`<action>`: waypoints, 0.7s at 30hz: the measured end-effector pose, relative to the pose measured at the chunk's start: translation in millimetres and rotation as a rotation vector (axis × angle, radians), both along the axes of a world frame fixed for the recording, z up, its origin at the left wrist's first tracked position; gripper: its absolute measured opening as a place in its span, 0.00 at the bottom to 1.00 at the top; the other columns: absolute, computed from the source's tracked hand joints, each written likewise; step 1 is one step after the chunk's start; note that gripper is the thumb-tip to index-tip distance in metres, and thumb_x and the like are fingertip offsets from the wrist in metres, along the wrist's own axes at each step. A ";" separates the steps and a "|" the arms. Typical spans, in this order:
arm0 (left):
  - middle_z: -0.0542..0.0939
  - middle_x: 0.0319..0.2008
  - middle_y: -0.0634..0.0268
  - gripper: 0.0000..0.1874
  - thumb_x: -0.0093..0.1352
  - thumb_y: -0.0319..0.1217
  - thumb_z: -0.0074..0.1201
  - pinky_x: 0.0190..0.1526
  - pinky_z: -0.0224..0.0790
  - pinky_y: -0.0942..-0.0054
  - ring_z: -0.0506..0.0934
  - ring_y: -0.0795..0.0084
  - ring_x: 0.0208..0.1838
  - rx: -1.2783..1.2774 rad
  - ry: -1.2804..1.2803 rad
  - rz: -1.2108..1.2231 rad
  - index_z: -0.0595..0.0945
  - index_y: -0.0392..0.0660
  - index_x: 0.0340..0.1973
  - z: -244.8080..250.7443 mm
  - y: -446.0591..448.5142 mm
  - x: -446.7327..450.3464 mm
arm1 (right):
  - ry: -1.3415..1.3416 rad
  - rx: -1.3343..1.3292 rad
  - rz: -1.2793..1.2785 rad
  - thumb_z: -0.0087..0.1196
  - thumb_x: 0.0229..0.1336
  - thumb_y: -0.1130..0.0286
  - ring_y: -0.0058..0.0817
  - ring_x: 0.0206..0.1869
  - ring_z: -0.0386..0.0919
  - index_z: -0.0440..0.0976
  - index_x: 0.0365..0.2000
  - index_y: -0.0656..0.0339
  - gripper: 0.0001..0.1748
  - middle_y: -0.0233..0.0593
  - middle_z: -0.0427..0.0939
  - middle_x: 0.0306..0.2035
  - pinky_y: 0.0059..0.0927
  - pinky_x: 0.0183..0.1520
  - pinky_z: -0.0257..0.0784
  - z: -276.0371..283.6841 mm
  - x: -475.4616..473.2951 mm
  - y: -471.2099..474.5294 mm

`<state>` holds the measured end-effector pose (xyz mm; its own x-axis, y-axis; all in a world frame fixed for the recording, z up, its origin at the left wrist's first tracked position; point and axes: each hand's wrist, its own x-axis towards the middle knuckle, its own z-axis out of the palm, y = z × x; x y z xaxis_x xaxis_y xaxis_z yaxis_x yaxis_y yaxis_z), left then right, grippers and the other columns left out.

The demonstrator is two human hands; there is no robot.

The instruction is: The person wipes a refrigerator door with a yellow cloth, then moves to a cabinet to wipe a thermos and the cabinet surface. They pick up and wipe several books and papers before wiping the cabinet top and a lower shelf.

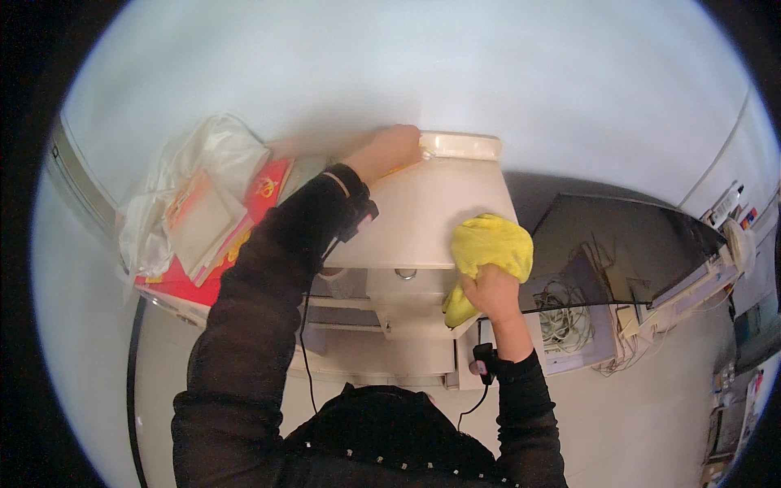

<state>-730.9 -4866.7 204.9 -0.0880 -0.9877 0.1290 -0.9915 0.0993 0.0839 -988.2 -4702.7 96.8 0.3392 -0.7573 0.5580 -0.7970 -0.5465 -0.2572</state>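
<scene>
My right hand [495, 293] grips a yellow cloth [493, 244], which lies bunched over the front right corner of a cream cabinet's top [421, 210]. Part of the cloth hangs below the top's front edge. At the back of the cabinet, against its raised back rim [460, 146], is my left hand [390, 149] with the fingers curled. Something small, orange and white, shows beside and under those fingers. What it is, and whether the hand holds it, is hidden by the hand.
Left of my left arm, a clear plastic bag [213, 149], booklets [204, 222] and red packaging [192, 283] are piled up. A dark flat screen [616, 250] leans at the right, near coiled cables [564, 323] in an open drawer. A white wall [390, 67] rises behind the cabinet.
</scene>
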 end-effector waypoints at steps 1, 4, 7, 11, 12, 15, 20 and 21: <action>0.79 0.48 0.48 0.21 0.67 0.41 0.50 0.54 0.69 0.58 0.76 0.49 0.52 0.008 -0.031 0.013 0.81 0.38 0.46 -6.4 -10.8 -2.0 | 0.009 -0.010 0.000 0.59 0.47 0.53 0.49 0.29 0.79 0.78 0.23 0.64 0.21 0.52 0.79 0.24 0.44 0.35 0.75 -1.4 -0.3 -1.1; 0.79 0.47 0.47 0.18 0.65 0.39 0.52 0.52 0.70 0.57 0.77 0.48 0.50 -0.026 -0.030 -0.006 0.82 0.37 0.43 -24.4 -32.4 -1.8 | 0.024 -0.025 -0.006 0.59 0.46 0.55 0.47 0.37 0.79 0.80 0.33 0.60 0.20 0.47 0.80 0.34 0.44 0.45 0.73 -4.5 -0.5 -3.3; 0.80 0.43 0.48 0.15 0.64 0.35 0.52 0.50 0.71 0.57 0.77 0.48 0.48 -0.105 -0.046 -0.025 0.82 0.39 0.41 -35.1 -41.2 -1.2 | -0.027 -0.185 0.026 0.60 0.44 0.58 0.46 0.45 0.79 0.80 0.42 0.58 0.23 0.46 0.81 0.41 0.43 0.52 0.71 -5.6 0.4 -6.1; 0.79 0.42 0.50 0.12 0.63 0.31 0.53 0.51 0.71 0.57 0.77 0.51 0.47 -0.048 -0.253 -0.052 0.83 0.46 0.42 -34.0 -35.3 -7.3 | -0.034 -0.156 0.037 0.60 0.44 0.58 0.45 0.45 0.79 0.79 0.43 0.58 0.24 0.47 0.80 0.43 0.43 0.53 0.71 -5.8 1.3 -6.0; 0.79 0.43 0.52 0.12 0.64 0.31 0.53 0.51 0.71 0.58 0.77 0.52 0.48 -0.042 -0.273 -0.035 0.83 0.48 0.43 -32.5 -31.1 -9.5 | -0.013 -0.065 0.034 0.60 0.44 0.58 0.45 0.45 0.79 0.79 0.42 0.58 0.23 0.47 0.80 0.42 0.43 0.53 0.71 -5.6 1.4 -6.3; 0.77 0.46 0.58 0.14 0.64 0.30 0.54 0.55 0.68 0.57 0.75 0.53 0.52 -0.154 -0.136 -0.042 0.82 0.53 0.46 -31.3 -13.4 -13.7 | 0.003 -0.144 0.022 0.60 0.44 0.58 0.44 0.42 0.80 0.81 0.40 0.58 0.21 0.46 0.81 0.39 0.43 0.51 0.73 -5.3 1.5 -6.2; 0.76 0.49 0.63 0.16 0.65 0.31 0.55 0.58 0.63 0.52 0.72 0.59 0.57 -0.155 -0.215 -0.149 0.80 0.55 0.49 -27.6 -1.4 -22.4 | -0.021 -0.187 0.013 0.60 0.43 0.57 0.43 0.37 0.81 0.82 0.34 0.59 0.19 0.47 0.82 0.34 0.41 0.46 0.75 -6.3 1.5 -4.7; 0.77 0.48 0.63 0.15 0.65 0.31 0.55 0.59 0.62 0.52 0.72 0.61 0.57 -0.157 -0.219 -0.162 0.80 0.55 0.48 -27.1 -2.1 -24.8 | 0.006 -0.138 -0.003 0.61 0.42 0.58 0.42 0.38 0.81 0.82 0.37 0.57 0.20 0.45 0.82 0.36 0.40 0.46 0.75 -6.9 1.4 -4.1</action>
<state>-755.7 -4868.8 177.9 -0.2852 -0.9280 0.2397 -0.9545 0.2523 -0.1588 -986.7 -4706.9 89.9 0.3407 -0.6748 0.6547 -0.8002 -0.5737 -0.1748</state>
